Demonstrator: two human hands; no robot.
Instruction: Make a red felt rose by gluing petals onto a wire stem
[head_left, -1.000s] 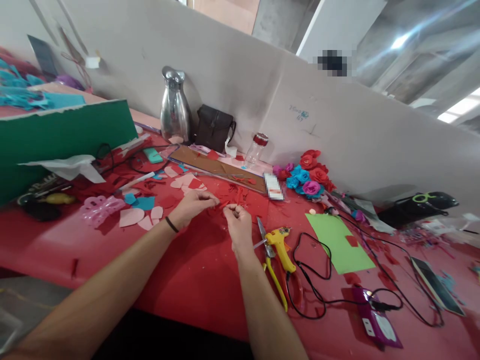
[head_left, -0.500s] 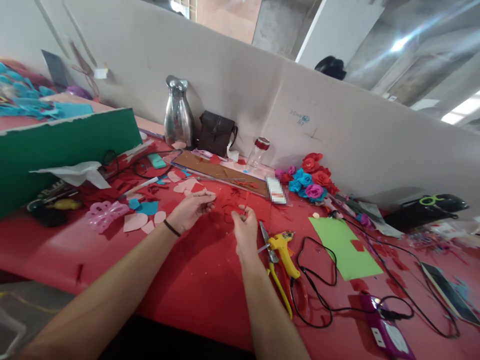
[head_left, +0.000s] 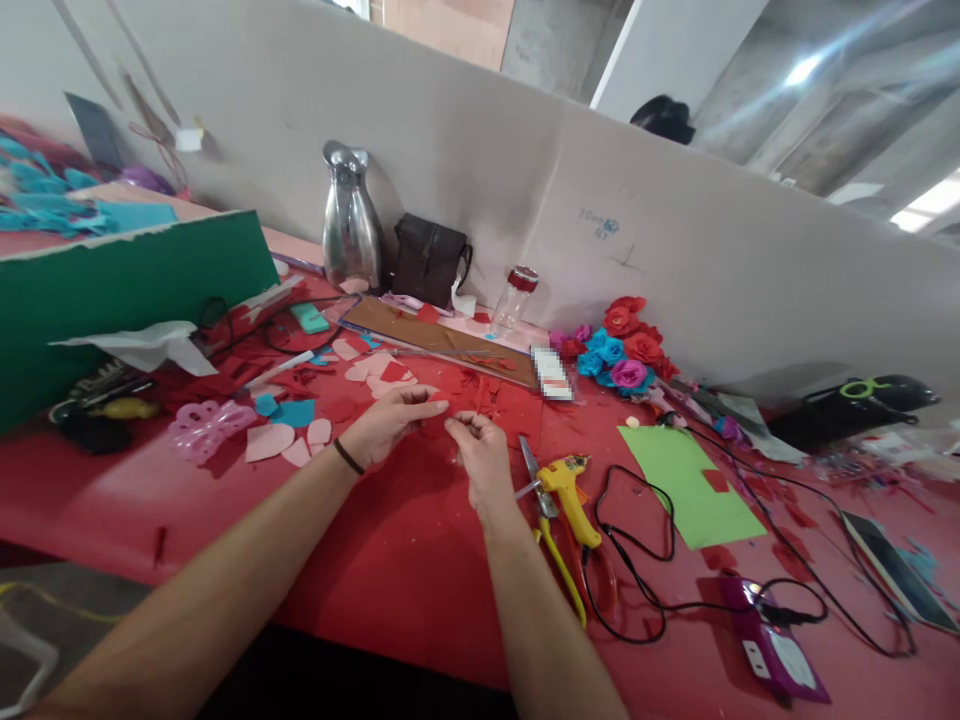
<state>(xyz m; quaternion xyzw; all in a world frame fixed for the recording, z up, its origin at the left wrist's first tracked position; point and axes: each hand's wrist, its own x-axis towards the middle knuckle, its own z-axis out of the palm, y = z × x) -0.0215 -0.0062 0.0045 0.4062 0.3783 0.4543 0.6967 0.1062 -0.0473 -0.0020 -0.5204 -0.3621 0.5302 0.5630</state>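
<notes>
Over the middle of the red table [head_left: 420,590], my left hand [head_left: 390,425] pinches a small red piece [head_left: 437,403] between thumb and fingers. My right hand [head_left: 478,450] is close beside it, thumb and fingers pressed together at the piece's right side; what lies between those fingertips is too small to make out against the red. Red scraps [head_left: 484,390] are just beyond the hands. Pink petal shapes [head_left: 270,442] and blue pieces [head_left: 292,412] rest left of my left hand.
Right of my right forearm are cutters [head_left: 551,545], a yellow glue gun [head_left: 571,500] with its cord, and a green sheet [head_left: 690,485]. Behind stand a steel jug [head_left: 352,220], a dark bag [head_left: 430,262], a glass jar [head_left: 514,300] and paper flowers [head_left: 626,350].
My right hand has moved left and slightly up, so its fingertips are nearer my left hand's. My left thumb now lies straighter over the red piece. The view has shifted slightly.
</notes>
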